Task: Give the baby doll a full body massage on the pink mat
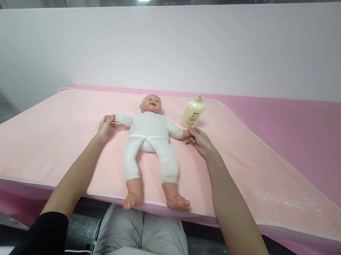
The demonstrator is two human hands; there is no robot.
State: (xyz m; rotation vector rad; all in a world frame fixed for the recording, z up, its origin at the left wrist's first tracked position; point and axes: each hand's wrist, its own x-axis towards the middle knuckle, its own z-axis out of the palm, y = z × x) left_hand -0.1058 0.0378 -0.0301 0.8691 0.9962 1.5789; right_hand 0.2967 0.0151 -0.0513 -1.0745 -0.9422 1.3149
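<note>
A baby doll point(150, 126) with a white cloth body lies on its back, head away from me, feet at the near edge of the pink towel point(64, 145). Its arms are stretched out to both sides. My left hand point(105, 128) is closed around the doll's hand on the left. On the right, my right hand point(200, 141) grips the doll's other hand between thumb and fingers. Just beyond my right hand stands a pale yellow pump bottle point(193, 113), upright and apart from the doll.
A darker pink cover point(317, 138) lies under the towel and hangs over the near edge. Behind the table rises a white wall point(182, 52) with glass above. My legs point(140, 235) are below the near edge; a white cable point(78, 251) runs beside them.
</note>
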